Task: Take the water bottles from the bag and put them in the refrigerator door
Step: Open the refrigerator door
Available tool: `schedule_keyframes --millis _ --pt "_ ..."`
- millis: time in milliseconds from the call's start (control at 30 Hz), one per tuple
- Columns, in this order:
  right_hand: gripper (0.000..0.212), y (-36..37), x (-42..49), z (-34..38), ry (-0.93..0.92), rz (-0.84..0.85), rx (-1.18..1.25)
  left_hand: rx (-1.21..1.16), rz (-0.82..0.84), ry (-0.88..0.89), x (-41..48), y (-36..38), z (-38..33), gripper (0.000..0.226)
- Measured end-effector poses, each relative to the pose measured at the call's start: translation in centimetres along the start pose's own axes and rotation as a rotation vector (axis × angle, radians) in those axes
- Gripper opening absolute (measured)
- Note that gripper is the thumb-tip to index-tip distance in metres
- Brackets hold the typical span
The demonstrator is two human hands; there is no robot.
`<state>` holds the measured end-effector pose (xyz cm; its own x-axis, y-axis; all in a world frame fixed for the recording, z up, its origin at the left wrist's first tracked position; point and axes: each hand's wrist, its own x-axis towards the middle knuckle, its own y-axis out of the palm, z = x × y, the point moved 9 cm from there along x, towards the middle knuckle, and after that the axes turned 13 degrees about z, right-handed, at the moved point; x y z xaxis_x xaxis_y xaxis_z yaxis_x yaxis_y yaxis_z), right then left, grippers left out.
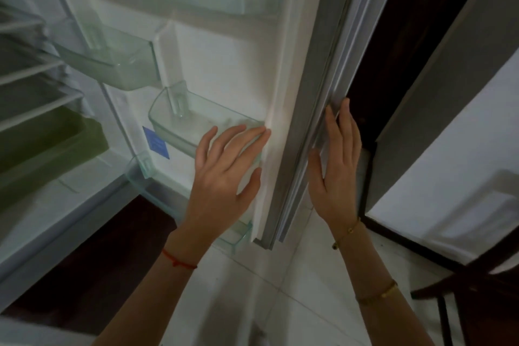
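The refrigerator door (pixel 238 64) stands open, its white inner side facing me with several clear plastic bins. My left hand (pixel 224 174) is spread flat in front of a small clear door bin (pixel 182 123), fingertips at the door's inner edge. My right hand (pixel 337 166) rests flat with fingers together on the grey outer edge of the door (pixel 314 109). Neither hand holds anything. The visible bins hold no bottles. No water bottles and no bag are in view.
The refrigerator's interior with wire shelves (pixel 31 73) and a green drawer (pixel 47 143) is at the left. A lower clear door bin (pixel 236 233) sits near the floor. A dark chair (pixel 477 284) and a white-covered surface (pixel 449 171) stand at the right on the pale tiled floor (pixel 252 289).
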<state>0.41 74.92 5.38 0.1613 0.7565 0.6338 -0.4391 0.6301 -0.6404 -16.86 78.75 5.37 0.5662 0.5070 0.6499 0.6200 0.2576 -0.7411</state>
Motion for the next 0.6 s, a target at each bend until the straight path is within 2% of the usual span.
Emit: schedule_keyframes --millis 333,600 --pt "0.062 1.0 6.1 -7.3 -0.041 0.129 0.059 0.131 0.012 -0.091 6.0 5.9 -0.6 0.05" --pt "0.064 2.4 10.9 -12.1 -0.079 0.163 0.168 0.267 0.06 -0.176 10.5 9.4 0.4 0.053"
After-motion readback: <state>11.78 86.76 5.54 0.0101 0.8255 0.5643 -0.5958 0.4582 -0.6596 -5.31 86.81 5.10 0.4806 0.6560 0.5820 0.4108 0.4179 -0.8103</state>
